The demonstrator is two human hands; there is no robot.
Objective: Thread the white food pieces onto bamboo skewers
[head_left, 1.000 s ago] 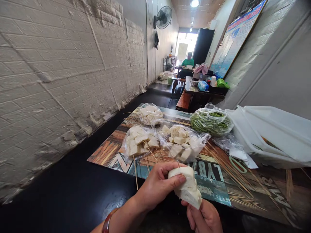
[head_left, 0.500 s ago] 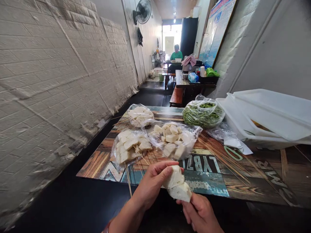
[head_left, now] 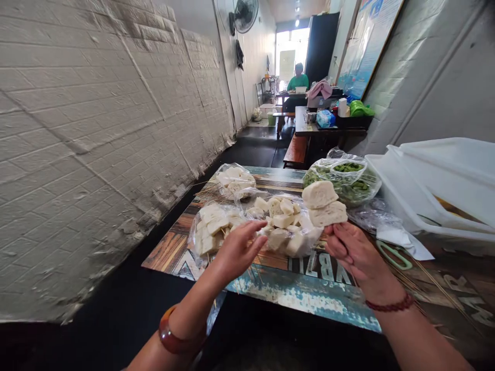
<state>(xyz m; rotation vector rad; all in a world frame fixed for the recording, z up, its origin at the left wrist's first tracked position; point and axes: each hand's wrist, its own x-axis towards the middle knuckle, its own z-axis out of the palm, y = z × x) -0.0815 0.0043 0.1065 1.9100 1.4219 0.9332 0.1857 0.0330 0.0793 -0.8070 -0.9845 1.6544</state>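
Note:
My right hand [head_left: 351, 250] is closed below two white spongy chunks [head_left: 324, 205], stacked one on the other and raised above the table; the thin skewer under them is mostly hidden by the fingers. My left hand [head_left: 242, 247] is open and holds nothing, thumb and fingers apart. It hovers between a clear bag of flat white pieces [head_left: 211, 226] and an open clear bag of cut white chunks [head_left: 284, 221]. Several thin wooden skewers [head_left: 253, 273] lie near the left hand, partly covered by it.
Another bag of white pieces [head_left: 235, 180] lies farther back. A bag of green vegetables [head_left: 348, 178] and white plastic bins [head_left: 436, 175] stand at right, with green-handled scissors [head_left: 394, 255] in front. A brick wall [head_left: 96, 129] runs along the left. A person in green [head_left: 298, 81] sits far back.
My left hand has let go of the white chunks and moved up toward the bags, opening. The right hand has lifted the skewered chunks up and to the right. The view has shifted.

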